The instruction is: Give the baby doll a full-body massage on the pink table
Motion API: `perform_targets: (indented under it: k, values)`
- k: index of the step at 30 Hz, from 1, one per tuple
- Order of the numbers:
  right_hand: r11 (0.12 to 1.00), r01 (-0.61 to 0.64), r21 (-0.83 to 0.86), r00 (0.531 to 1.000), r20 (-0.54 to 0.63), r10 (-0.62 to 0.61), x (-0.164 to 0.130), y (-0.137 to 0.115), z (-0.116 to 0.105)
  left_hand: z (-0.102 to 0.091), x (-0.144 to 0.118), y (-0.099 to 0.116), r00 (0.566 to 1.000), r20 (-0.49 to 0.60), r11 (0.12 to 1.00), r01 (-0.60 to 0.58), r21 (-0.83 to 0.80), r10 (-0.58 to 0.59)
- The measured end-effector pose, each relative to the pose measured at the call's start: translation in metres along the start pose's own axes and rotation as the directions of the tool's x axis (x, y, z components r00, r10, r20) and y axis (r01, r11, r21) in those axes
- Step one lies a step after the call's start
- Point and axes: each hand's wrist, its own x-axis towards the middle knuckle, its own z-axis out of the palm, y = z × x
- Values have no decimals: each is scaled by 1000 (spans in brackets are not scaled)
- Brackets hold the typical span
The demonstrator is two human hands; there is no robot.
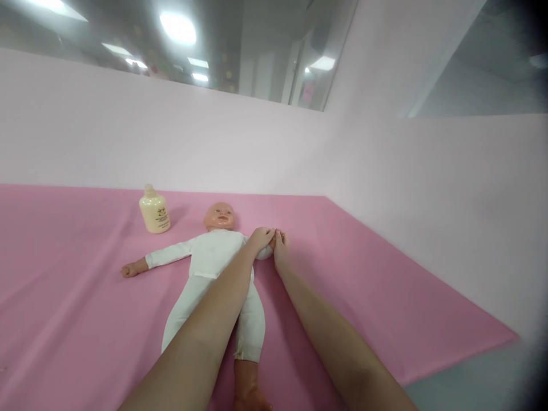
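Observation:
A baby doll (pixel 209 251) in white cloth lies on its back on the pink mat (pixel 363 274), its head toward the wall. Both my hands meet at the doll's hand on the right side of the picture. My left hand (pixel 260 238) is closed around the doll's wrist and hand from the left. From the right, my right hand (pixel 281 248) pinches the same small hand, which is mostly covered by my fingers. The doll's other arm stretches out to the left. My left forearm crosses over its body and partly hides its legs.
A pale yellow bottle (pixel 155 212) with a dark printed label stands upright left of the doll's head. Behind the mat rises a white wall (pixel 171 131) with a glass window (pixel 265 63) above. The mat's edge runs diagonally along the right.

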Motion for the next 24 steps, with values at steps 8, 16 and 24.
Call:
perform_targets:
  k: [8, 16, 24]
  values:
    - [997, -52, 58, 998, 19, 51, 1, 2, 6, -3, 0, 1, 997, -72, 999, 19, -43, -22]
    - [998, -54, 29, 998, 37, 53, -2, 0, 5, -6, 1, 0, 985, -160, 992, 48, -119, -66]
    - [997, -81, 20, 996, 23, 81, -3, -1, 2, -2, 2, -2, 990, -97, 971, 78, -226, -103]
